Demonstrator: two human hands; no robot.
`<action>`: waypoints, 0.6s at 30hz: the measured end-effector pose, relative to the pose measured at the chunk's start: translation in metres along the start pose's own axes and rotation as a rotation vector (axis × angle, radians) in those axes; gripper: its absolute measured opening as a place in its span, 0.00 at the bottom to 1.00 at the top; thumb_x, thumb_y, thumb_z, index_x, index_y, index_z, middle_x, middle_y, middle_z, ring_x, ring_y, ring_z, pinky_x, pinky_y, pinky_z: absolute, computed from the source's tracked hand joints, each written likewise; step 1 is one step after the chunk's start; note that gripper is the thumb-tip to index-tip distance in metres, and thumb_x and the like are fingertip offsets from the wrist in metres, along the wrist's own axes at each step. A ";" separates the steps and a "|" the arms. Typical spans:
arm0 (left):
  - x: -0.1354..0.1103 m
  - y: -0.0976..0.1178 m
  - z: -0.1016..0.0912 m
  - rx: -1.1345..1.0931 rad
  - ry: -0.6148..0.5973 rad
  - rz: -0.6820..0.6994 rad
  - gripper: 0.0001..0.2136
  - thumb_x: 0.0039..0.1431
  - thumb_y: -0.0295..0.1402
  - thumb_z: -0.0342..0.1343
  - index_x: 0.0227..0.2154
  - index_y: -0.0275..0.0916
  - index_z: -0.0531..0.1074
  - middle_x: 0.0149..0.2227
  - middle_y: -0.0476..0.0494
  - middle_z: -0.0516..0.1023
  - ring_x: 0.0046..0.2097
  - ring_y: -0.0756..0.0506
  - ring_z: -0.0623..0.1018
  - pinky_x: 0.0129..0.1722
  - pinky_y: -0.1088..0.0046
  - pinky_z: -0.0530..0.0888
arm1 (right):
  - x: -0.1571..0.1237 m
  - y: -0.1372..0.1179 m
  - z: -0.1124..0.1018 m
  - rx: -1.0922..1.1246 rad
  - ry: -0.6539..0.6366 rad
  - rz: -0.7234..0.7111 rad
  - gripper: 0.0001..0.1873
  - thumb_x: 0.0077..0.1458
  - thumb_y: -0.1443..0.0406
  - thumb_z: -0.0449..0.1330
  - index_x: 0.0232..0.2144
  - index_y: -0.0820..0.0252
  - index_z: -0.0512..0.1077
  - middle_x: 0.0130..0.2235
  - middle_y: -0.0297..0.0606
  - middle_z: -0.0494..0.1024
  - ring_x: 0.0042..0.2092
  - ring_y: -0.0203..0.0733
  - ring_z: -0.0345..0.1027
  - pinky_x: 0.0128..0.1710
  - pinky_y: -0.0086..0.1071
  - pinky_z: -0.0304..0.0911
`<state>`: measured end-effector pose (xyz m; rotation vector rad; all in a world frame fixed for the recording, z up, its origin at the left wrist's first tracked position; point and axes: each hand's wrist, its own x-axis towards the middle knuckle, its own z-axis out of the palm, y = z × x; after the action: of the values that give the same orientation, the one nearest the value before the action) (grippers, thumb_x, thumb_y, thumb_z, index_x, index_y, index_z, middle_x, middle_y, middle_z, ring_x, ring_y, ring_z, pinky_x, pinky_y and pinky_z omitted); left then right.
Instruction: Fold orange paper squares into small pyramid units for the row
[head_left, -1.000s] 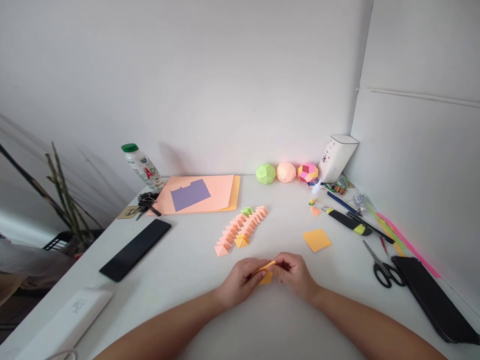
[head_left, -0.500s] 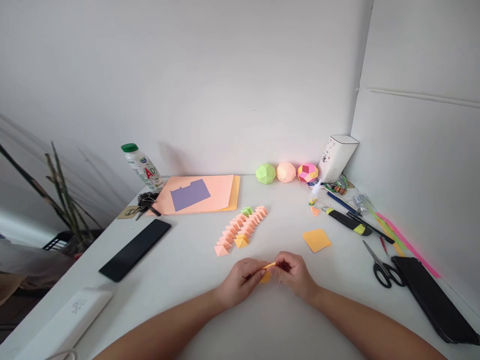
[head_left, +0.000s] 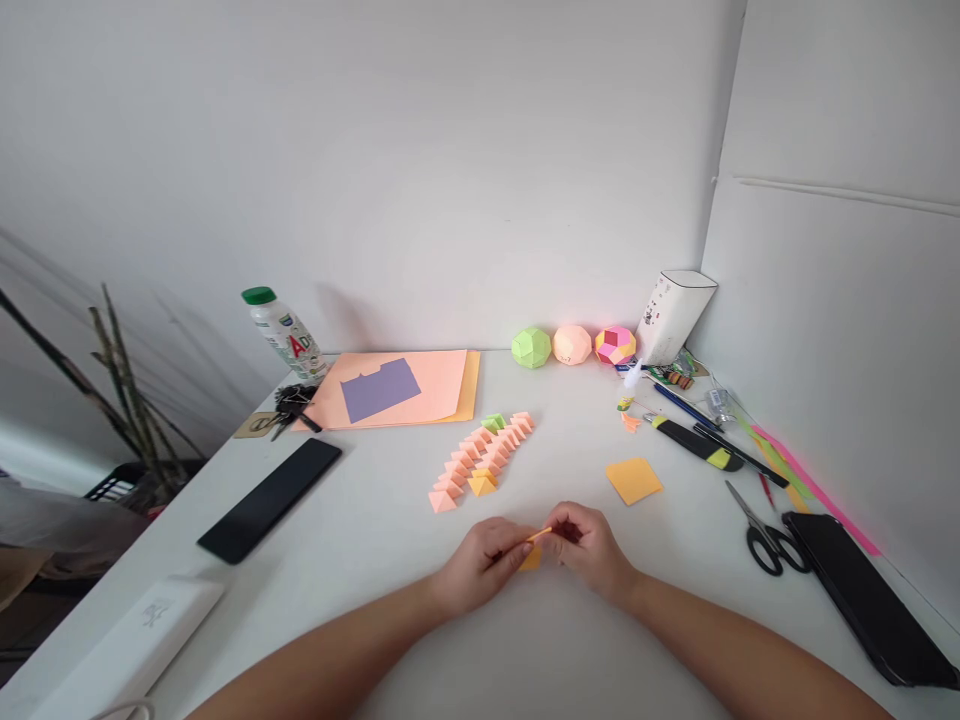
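Near the front middle of the table, my left hand [head_left: 484,562] and my right hand [head_left: 589,550] pinch one small piece of orange paper [head_left: 529,560] between them. Its upper edge is folded, and fingers cover much of it. Just beyond my hands lie two slanting rows of folded paper pieces [head_left: 463,462], mostly peach, with some orange and green ones. To the right of my right hand rests a pad of square orange paper [head_left: 634,481]. Three faceted paper balls, one green [head_left: 531,347], one peach [head_left: 572,344] and one pink and yellow [head_left: 616,345], line the wall.
Scissors [head_left: 766,540], a utility knife [head_left: 694,443], a glue bottle [head_left: 631,385] and a black case [head_left: 870,600] are on the right. Large paper sheets [head_left: 442,375], a white bottle [head_left: 285,332], keys [head_left: 296,405], a dark phone [head_left: 271,500] and a white box [head_left: 135,640] occupy the left.
The folded upper edge of the orange paper has tilted and shifted slightly between my fingers. Both hands stay in nearly the same place.
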<state>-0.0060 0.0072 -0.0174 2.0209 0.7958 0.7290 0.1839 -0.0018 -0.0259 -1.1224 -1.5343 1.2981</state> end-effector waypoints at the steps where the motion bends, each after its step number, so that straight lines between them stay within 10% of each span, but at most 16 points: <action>1: 0.000 0.000 0.000 0.004 -0.004 -0.002 0.18 0.64 0.39 0.40 0.38 0.38 0.76 0.21 0.49 0.65 0.26 0.50 0.65 0.28 0.76 0.65 | 0.000 0.000 0.000 -0.008 0.000 -0.005 0.13 0.50 0.57 0.62 0.23 0.60 0.67 0.22 0.29 0.64 0.24 0.33 0.57 0.22 0.27 0.59; 18: 0.001 0.002 -0.001 -0.035 0.000 -0.014 0.18 0.64 0.38 0.41 0.33 0.35 0.75 0.20 0.51 0.62 0.25 0.51 0.63 0.27 0.77 0.63 | 0.000 0.000 -0.002 0.015 -0.029 -0.025 0.12 0.51 0.58 0.61 0.23 0.61 0.68 0.22 0.29 0.65 0.22 0.32 0.59 0.21 0.26 0.58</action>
<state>-0.0052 0.0074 -0.0150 1.9821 0.7916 0.7301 0.1857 -0.0015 -0.0254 -1.0754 -1.5527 1.3123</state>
